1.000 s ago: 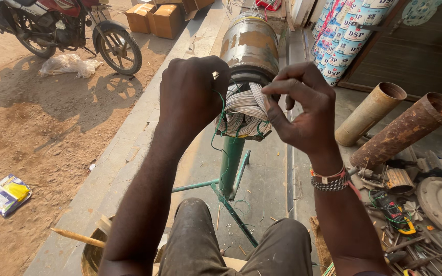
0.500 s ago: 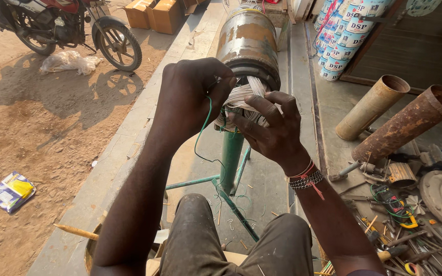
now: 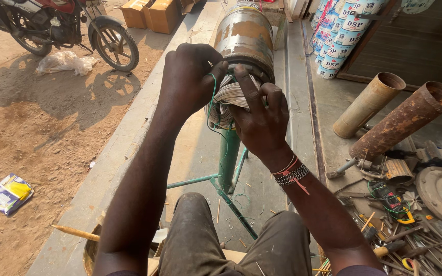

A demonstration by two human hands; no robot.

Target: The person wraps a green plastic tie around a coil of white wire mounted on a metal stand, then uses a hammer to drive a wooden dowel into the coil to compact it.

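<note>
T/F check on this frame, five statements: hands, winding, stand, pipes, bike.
1. Both hands are on the wire winding at the near end of the metal cylinder. True.
2. The left hand pinches a red cord. False: the green cord is at its fingers.
3. The cylinder sits on a green stand. True.
4. The right hand has a bare wrist. False: it wears bracelets.
5. The motorcycle is right of the rusty pipes. False: it is at upper left.

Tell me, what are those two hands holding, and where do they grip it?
Left hand pinches a thin green cord at its upper end. Right hand presses the pale wire bundle at the motor cylinder end.
</note>
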